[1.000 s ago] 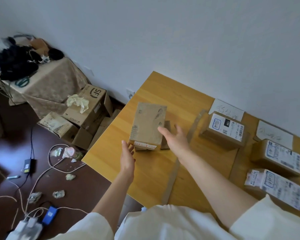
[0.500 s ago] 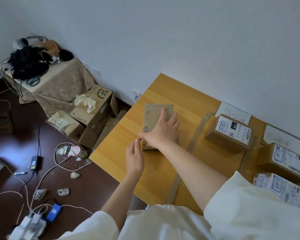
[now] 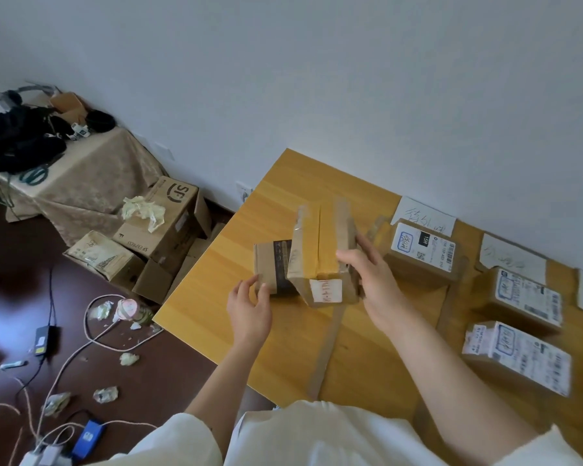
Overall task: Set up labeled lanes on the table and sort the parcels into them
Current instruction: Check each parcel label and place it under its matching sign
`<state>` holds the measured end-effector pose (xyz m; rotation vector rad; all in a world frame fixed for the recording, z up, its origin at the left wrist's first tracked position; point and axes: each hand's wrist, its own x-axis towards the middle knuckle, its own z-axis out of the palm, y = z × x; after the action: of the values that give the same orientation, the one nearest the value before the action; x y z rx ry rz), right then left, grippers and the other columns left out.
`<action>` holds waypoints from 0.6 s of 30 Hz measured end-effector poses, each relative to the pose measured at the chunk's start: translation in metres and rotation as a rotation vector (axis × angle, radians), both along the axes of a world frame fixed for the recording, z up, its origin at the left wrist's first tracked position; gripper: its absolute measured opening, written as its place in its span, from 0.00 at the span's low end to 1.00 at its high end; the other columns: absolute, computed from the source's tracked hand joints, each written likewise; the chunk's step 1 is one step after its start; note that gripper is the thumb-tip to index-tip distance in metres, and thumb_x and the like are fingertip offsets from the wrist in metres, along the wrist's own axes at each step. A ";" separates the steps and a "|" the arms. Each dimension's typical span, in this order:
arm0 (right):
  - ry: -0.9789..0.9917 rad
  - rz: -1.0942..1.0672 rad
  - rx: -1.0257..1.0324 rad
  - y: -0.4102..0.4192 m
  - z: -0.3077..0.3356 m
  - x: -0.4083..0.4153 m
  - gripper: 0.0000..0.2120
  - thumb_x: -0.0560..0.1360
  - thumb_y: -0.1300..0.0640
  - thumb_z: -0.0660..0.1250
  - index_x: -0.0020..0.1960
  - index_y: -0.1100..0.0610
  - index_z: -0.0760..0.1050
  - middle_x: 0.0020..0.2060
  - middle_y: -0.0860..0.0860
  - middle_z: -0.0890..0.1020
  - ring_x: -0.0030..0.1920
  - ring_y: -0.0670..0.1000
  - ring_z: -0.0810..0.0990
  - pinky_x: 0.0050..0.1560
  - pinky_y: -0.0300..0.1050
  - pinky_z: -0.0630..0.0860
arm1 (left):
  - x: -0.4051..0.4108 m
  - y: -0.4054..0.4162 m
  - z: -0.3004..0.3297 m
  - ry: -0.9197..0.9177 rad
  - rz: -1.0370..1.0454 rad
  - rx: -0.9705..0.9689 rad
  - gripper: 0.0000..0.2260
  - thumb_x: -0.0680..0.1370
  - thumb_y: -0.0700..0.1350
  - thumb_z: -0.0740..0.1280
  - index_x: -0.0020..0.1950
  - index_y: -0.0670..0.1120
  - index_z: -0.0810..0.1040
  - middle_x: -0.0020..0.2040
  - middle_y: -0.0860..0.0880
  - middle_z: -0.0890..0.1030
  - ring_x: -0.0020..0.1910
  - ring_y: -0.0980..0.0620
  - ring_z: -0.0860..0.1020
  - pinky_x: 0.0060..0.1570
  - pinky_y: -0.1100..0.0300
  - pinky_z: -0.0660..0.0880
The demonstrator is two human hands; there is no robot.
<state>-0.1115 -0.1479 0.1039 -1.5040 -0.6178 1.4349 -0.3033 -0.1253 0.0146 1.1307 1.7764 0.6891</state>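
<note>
Toward the left edge of the desk (image 3: 283,364), the right hand (image 3: 372,280) has its grip curled round the right side of a taped brown parcel (image 3: 320,250), holding it tilted up off the wood, while the left hand (image 3: 249,307) pinches the near corner of a smaller box (image 3: 271,267) that sits just behind and touching it. Both look like stiff corrugated cartons, probably light enough for one hand; the glossy tape down the larger parcel's top could be slippery, so a hold across the bare cardboard sides seems safest. Its near end carries a white sticker (image 3: 327,290) with red handwriting too blurred to read. Along the far edge by the wall lie paper lane labels (image 3: 424,215) with handwritten characters I cannot make out; the labelled parcel (image 3: 421,252) before the nearest one shows "15H" on its shipping sticker. On the floor, a carton (image 3: 169,216) reads "SF" and "SF EXPRESS".
</note>
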 end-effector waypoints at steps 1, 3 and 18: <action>0.051 -0.027 0.001 -0.006 0.001 0.002 0.33 0.66 0.43 0.71 0.70 0.44 0.70 0.59 0.51 0.81 0.57 0.52 0.81 0.57 0.54 0.77 | 0.003 0.000 0.006 0.009 0.009 0.055 0.15 0.81 0.52 0.61 0.67 0.53 0.74 0.68 0.47 0.70 0.70 0.47 0.65 0.70 0.45 0.64; 0.188 -0.122 0.006 -0.016 0.003 0.006 0.21 0.70 0.46 0.69 0.62 0.50 0.77 0.54 0.54 0.81 0.56 0.56 0.79 0.60 0.60 0.73 | 0.012 -0.002 0.021 -0.053 0.022 0.131 0.14 0.81 0.49 0.61 0.67 0.52 0.74 0.66 0.50 0.72 0.67 0.51 0.69 0.67 0.49 0.69; 0.482 -0.385 -0.057 -0.073 -0.006 0.045 0.13 0.78 0.55 0.57 0.53 0.58 0.79 0.48 0.56 0.86 0.51 0.57 0.83 0.51 0.54 0.78 | 0.067 -0.014 0.073 -0.716 -0.407 -0.318 0.24 0.77 0.66 0.56 0.67 0.55 0.76 0.60 0.48 0.82 0.61 0.47 0.79 0.59 0.49 0.75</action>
<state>-0.0661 -0.2210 0.0983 -1.1738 0.0080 1.4407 -0.2361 -0.1389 0.0879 0.8417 0.9660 0.4577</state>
